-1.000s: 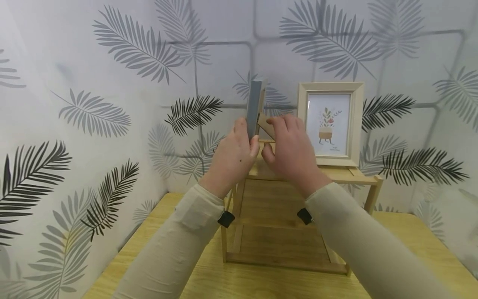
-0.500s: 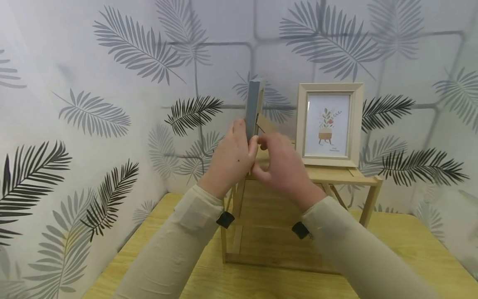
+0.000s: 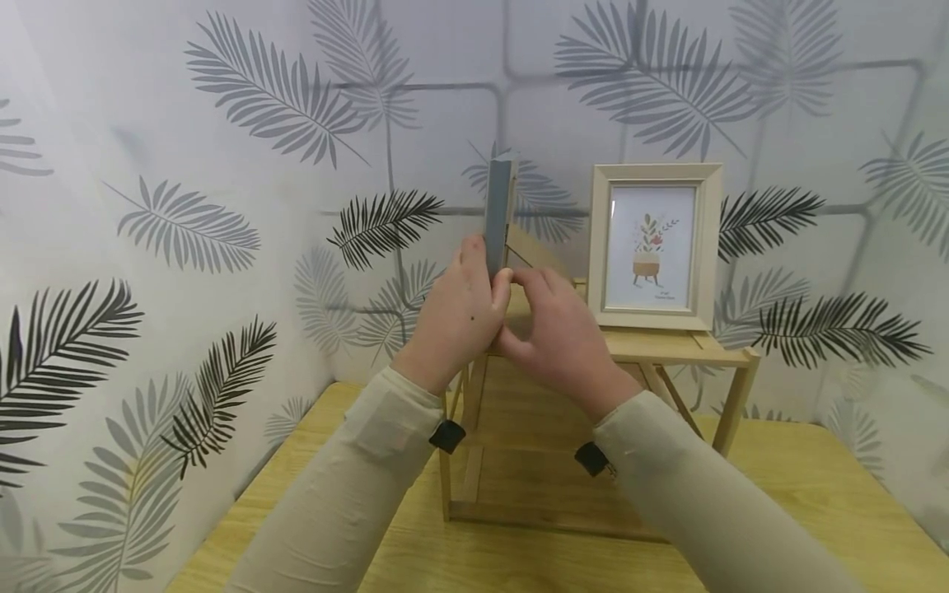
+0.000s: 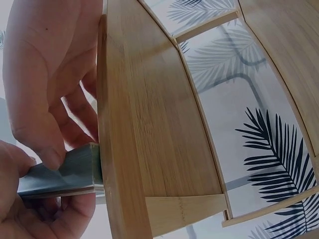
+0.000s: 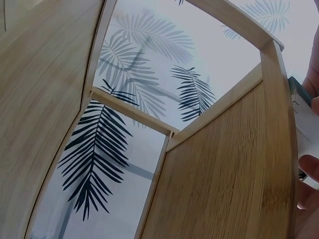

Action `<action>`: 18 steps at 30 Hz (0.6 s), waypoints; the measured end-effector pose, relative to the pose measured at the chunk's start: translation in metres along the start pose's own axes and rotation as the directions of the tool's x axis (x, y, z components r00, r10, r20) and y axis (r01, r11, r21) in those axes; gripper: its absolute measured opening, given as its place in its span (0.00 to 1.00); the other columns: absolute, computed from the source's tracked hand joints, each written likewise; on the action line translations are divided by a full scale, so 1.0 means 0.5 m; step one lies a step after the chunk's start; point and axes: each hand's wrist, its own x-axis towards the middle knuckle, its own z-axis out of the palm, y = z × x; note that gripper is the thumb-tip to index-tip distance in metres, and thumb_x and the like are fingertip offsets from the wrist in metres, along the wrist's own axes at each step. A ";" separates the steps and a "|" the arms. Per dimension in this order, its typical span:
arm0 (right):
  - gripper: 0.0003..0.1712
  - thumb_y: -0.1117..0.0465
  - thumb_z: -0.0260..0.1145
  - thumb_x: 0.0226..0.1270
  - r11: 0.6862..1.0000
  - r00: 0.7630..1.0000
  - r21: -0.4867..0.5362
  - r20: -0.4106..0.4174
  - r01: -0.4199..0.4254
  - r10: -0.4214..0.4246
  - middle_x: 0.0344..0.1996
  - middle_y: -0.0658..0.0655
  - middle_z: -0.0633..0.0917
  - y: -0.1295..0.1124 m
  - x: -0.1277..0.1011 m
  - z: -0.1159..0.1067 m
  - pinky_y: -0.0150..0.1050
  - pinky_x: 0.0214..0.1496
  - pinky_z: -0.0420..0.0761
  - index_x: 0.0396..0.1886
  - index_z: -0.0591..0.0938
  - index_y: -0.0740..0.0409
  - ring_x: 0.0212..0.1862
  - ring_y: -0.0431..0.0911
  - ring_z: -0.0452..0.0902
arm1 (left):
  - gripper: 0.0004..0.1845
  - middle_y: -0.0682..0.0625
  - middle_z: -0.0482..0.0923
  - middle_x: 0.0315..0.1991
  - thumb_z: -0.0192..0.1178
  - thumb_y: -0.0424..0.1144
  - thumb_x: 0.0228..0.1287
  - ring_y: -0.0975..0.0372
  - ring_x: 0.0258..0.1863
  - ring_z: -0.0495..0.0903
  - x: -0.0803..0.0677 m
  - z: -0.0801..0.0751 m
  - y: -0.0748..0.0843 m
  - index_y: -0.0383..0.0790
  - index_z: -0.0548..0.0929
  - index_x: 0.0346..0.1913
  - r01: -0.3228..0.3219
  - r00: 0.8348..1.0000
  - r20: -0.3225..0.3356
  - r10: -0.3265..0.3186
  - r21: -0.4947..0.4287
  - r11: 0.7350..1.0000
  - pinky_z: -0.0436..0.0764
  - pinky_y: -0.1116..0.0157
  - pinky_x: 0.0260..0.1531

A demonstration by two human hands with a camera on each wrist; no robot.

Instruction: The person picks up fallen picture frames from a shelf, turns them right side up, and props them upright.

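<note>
At centre frame in the head view, the left hand (image 3: 455, 317) is gripping the lower edge of a grey picture frame (image 3: 499, 210), thumb on the near side & fingers curled round the far side. In the left wrist view, the same hand (image 4: 47, 94) is pinching the grey frame (image 4: 65, 172) just beside the edge of the shelf board. The frame is standing edge-on to the head cam, nearly upright, its base at the left end of the wooden shelf's (image 3: 667, 346) top board.

The right hand (image 3: 559, 333) is sitting just right of the left, fingers curled in toward the back of the grey frame, where a cardboard stand flap (image 3: 528, 247) is angling out to the right. Fingertips are touching the frame's lower back; whether they are actually pinching the flap can't be told. In the right wrist view, only fingertips (image 5: 309, 167) are showing at the right edge, against a pale strip of the frame.

Both forearms are wearing beige sleeves w/ small black clips at the wrists.

Right of centre, a second frame (image 3: 654, 245), pale wood w/ a plant print, is standing upright on the same top board, well apart from the hands. The shelf is resting on a wood-grain counter (image 3: 815, 486) across the bottom of the frame. Leaf-pattern wallpaper (image 3: 222, 165) is covering the walls behind & to the left.
</note>
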 end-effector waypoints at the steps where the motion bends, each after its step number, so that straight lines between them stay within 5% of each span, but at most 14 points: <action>1: 0.36 0.47 0.71 0.63 1.000 1.000 -0.005 -0.007 0.005 -0.005 0.60 0.61 0.78 0.000 0.000 0.001 0.53 0.65 0.72 0.65 0.74 0.60 0.63 0.56 0.72 | 0.31 0.35 0.71 0.61 0.46 0.47 0.81 0.47 0.42 0.83 0.000 0.000 0.000 0.29 0.56 0.74 0.000 1.000 -0.001 0.000 0.001 1.000 0.84 0.52 0.43; 8: 0.32 0.48 0.72 0.62 1.000 1.000 0.004 0.010 -0.023 0.023 0.53 0.56 0.82 -0.007 0.003 0.001 0.51 0.60 0.76 0.61 0.76 0.58 0.56 0.52 0.76 | 0.29 0.40 0.73 0.51 0.46 0.47 0.80 0.51 0.35 0.80 0.000 0.002 0.001 0.31 0.58 0.72 -0.015 1.000 -0.018 0.015 -0.011 1.000 0.82 0.54 0.36; 13: 0.23 0.50 0.74 0.62 0.998 0.994 0.007 0.088 -0.062 0.061 0.40 0.51 0.84 -0.015 0.009 0.005 0.45 0.44 0.81 0.51 0.76 0.54 0.42 0.47 0.80 | 0.25 0.44 0.71 0.45 0.47 0.47 0.80 0.53 0.30 0.77 -0.002 0.001 0.003 0.34 0.61 0.69 -0.016 1.000 -0.019 0.016 -0.035 0.999 0.79 0.57 0.30; 18: 0.15 0.50 0.72 0.63 0.997 0.989 -0.049 0.130 -0.063 0.069 0.27 0.49 0.78 -0.017 0.011 0.013 0.40 0.29 0.73 0.39 0.75 0.51 0.29 0.45 0.72 | 0.22 0.46 0.70 0.40 0.48 0.47 0.80 0.53 0.29 0.77 -0.004 0.002 0.001 0.35 0.64 0.64 -0.026 0.999 -0.031 0.024 -0.075 0.997 0.78 0.57 0.29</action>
